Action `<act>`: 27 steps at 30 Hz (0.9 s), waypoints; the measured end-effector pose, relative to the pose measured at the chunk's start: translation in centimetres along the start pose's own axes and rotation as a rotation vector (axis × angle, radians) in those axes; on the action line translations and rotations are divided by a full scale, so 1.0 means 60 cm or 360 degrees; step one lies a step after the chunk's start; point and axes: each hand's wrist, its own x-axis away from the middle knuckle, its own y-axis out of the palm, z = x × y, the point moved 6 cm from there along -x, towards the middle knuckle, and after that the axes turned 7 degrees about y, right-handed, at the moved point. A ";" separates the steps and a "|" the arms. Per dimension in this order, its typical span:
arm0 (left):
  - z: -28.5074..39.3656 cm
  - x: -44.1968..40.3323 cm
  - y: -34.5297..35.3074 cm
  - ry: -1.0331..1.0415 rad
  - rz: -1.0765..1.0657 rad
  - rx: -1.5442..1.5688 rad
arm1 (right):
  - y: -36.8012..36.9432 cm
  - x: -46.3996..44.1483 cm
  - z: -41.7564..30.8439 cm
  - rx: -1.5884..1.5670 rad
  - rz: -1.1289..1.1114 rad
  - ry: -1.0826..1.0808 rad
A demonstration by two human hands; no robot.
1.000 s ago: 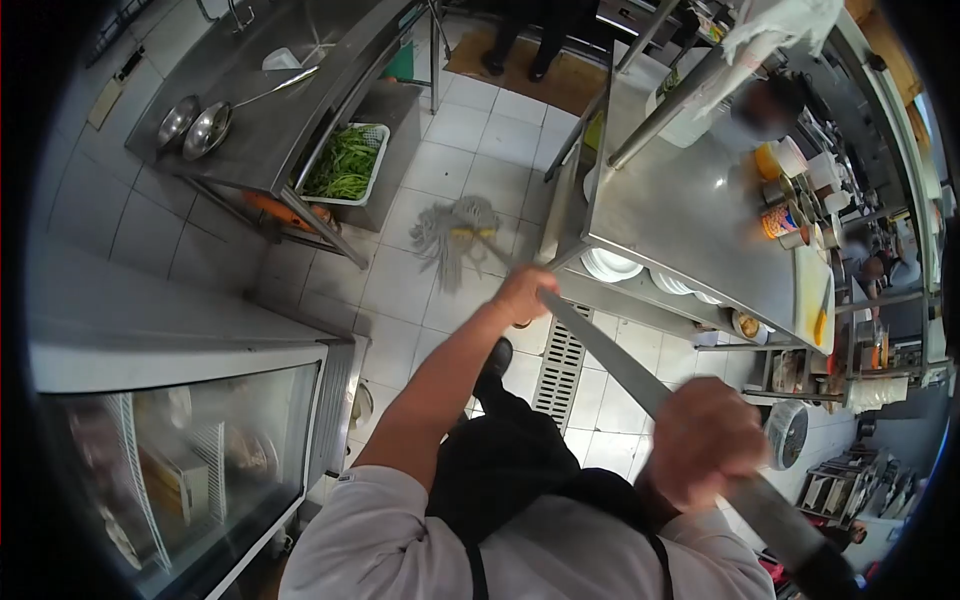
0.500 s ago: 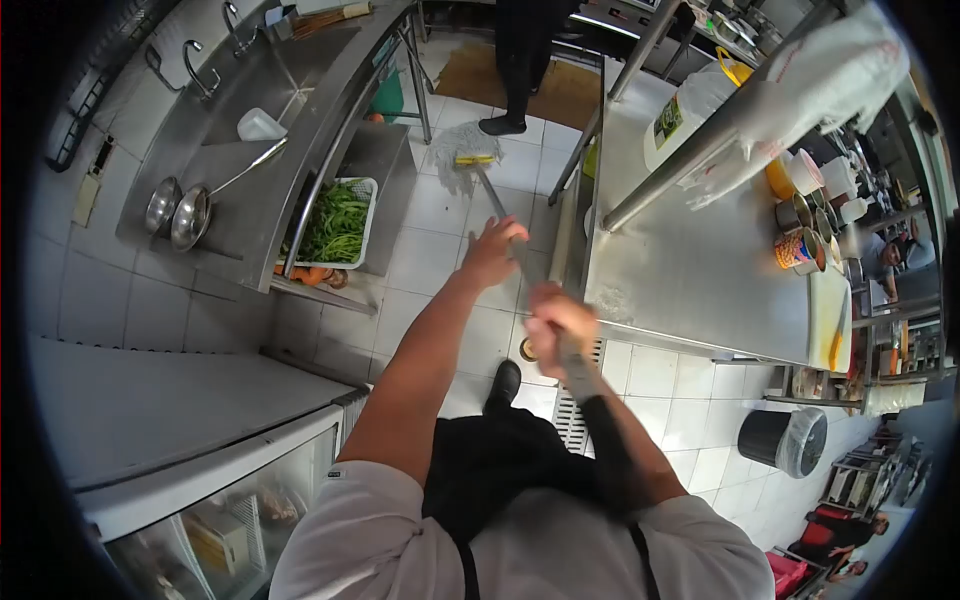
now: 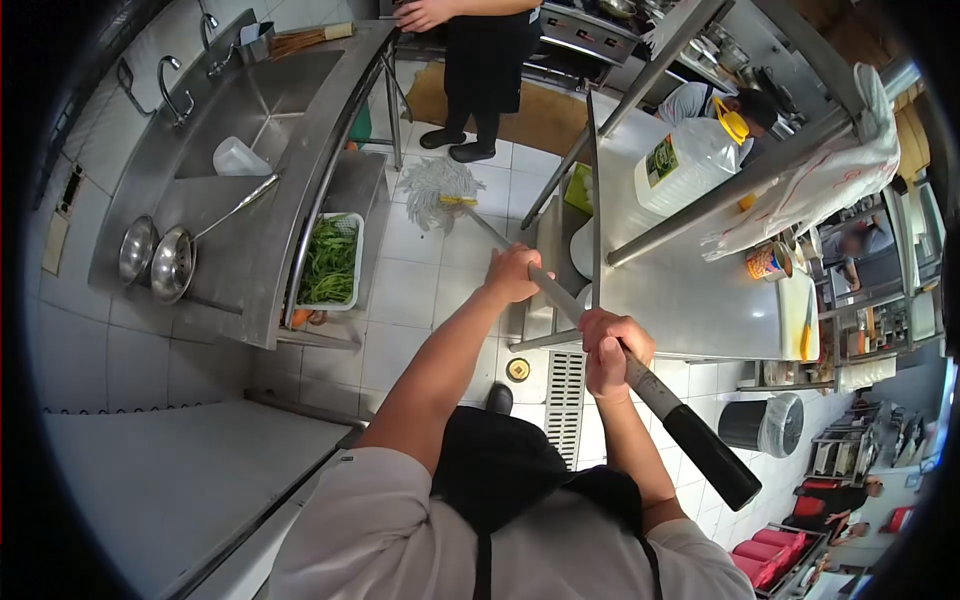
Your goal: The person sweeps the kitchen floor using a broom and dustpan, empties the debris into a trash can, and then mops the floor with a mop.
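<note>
A string mop (image 3: pixel 442 188) with a yellow clamp lies spread on the white tiled floor ahead of me. Its long handle slopes up toward me and ends in a black grip (image 3: pixel 712 458). Farther down the handle, my left hand (image 3: pixel 514 274) is wrapped around it, closed. My right hand (image 3: pixel 612 352) grips it higher up, closer to the black end, thumb on top. The mop head rests just in front of the shoes of another person (image 3: pixel 487 75), who stands facing the steel counter.
On the left runs a steel sink counter (image 3: pixel 300 130) with ladles, above a basket of greens (image 3: pixel 330 262). To the right stands a steel table (image 3: pixel 655 300) bearing a large plastic jug (image 3: pixel 690 165). A floor drain (image 3: pixel 566 410) and black bin (image 3: pixel 745 425) are nearby.
The handle has swung so its black end points out to the right. Both hands have kept hold of it. The other person shows more fully, a hand at the counter. My view has shifted.
</note>
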 end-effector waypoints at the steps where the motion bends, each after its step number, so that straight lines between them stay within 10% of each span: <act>1: -0.002 -0.004 -0.007 0.0009 -0.0016 0.0050 | 0.010 -0.005 -0.005 0.0058 0.0035 0.0032; 16: 0.237 0.159 -0.114 0.0772 -0.0230 0.1066 | 0.069 -0.023 -0.345 -0.0052 -0.0032 -0.0415; 27: 0.099 0.034 -0.044 0.1046 0.0267 0.0843 | 0.081 -0.015 -0.175 0.0341 0.0220 -0.0432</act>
